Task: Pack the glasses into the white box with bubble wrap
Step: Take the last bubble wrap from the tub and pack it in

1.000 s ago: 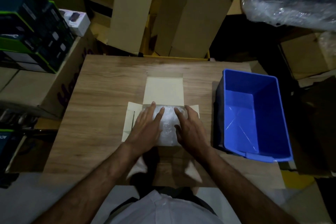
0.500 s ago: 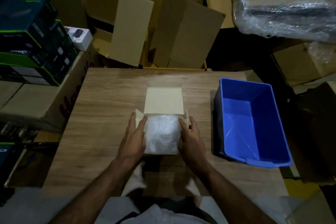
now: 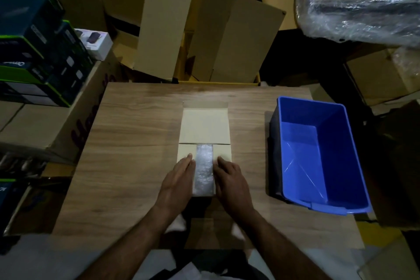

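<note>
A single head-worn wide-angle camera looks forward and steeply down from above the person's torso. The wooden table (image 3: 136,143) fills the frame centre at close range; both forearms enter from the lower edge. Stacked cartons (image 3: 236,36) occupy the upper frame, farther away.

both forearms are reaching forward from the bottom of the view, bare to the elbow and angling in toward each other. the left hand (image 3: 176,179) is lying palm down with its fingers straight and close together, pointing away from the body, and the right hand (image 3: 231,179) is mirroring it just beside, palm down with fingers extended and the thumb tucked along the inner edge. the two hands are staying apart, a narrow gap running between their inner edges, and neither is curling round anything.
</note>
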